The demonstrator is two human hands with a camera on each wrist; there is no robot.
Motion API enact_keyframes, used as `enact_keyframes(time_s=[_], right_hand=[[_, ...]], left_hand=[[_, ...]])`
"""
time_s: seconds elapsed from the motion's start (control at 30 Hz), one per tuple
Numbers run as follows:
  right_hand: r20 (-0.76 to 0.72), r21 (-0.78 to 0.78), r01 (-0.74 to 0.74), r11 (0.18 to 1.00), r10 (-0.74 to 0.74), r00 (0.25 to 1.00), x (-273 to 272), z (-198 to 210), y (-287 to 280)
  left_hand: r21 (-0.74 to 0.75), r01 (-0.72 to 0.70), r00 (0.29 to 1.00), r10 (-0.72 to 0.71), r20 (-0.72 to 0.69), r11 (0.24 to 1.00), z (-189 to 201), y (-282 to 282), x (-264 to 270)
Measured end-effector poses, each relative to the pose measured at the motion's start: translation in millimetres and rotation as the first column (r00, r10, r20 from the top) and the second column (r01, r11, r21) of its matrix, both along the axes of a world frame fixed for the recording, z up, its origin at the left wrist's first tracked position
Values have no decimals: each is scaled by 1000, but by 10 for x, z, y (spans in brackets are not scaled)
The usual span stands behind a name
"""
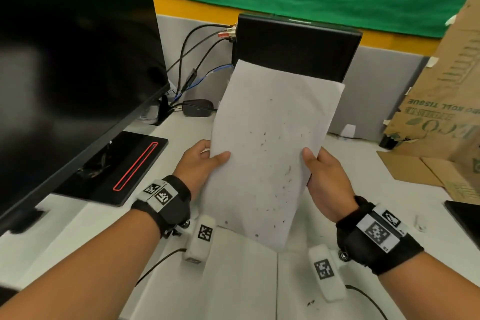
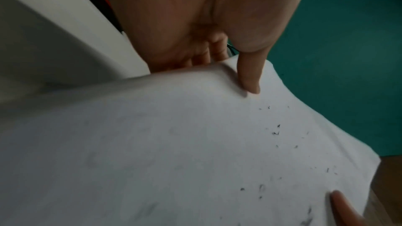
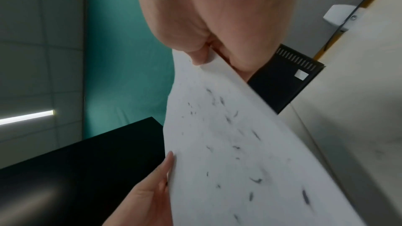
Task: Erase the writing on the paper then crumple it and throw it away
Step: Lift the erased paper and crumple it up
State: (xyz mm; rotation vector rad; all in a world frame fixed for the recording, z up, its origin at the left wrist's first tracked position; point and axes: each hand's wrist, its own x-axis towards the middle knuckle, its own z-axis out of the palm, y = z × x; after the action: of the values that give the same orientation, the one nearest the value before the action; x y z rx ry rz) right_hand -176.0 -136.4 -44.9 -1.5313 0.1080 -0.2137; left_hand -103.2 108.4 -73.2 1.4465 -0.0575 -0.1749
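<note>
A white sheet of paper (image 1: 270, 143) is held up off the desk, tilted away from me, flat and uncrumpled. Dark eraser crumbs speckle its face; only faint smudges of writing show on the paper (image 2: 174, 152) in the left wrist view. My left hand (image 1: 205, 161) pinches the sheet's left edge, thumb on top, fingers behind. My right hand (image 1: 319, 171) pinches the right edge the same way; its thumb presses the paper (image 3: 228, 135) near the corner in the right wrist view.
A large dark monitor (image 1: 72, 60) stands at the left with its base (image 1: 117, 171) on the white desk (image 1: 233, 280). A black box (image 1: 296, 47) with cables is behind the paper. A cardboard box (image 1: 446, 101) stands at the right. Eraser crumbs (image 1: 310, 302) lie on the desk.
</note>
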Motion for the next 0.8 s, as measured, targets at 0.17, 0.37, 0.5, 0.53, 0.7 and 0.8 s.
enact_keyframes(time_s=[0.17,0.37,0.5,0.53,0.7,0.8], right_hand=[[86,-17,6,1000,-5,996,11,245,-23],[122,-91,-9,996,21,992,-29,318,-44],[74,-108,-83,991,91,993,-91,253,-39],[89,-94,-91,991,100,991,-98,300,-35],[129,-154,-84,985,105,986,-89,393,-24],[0,-264,-121,957,126,992,-99,193,-32]], left_hand=[[5,-63,989,61,137,998,267,11,-67],[108,-97,969,69,235,989,353,60,-143],[194,-88,971,40,235,977,269,81,-219],[187,-91,968,42,247,978,294,90,-226],[191,-105,953,44,301,976,360,123,-227],[276,-79,971,12,237,958,255,107,-268]])
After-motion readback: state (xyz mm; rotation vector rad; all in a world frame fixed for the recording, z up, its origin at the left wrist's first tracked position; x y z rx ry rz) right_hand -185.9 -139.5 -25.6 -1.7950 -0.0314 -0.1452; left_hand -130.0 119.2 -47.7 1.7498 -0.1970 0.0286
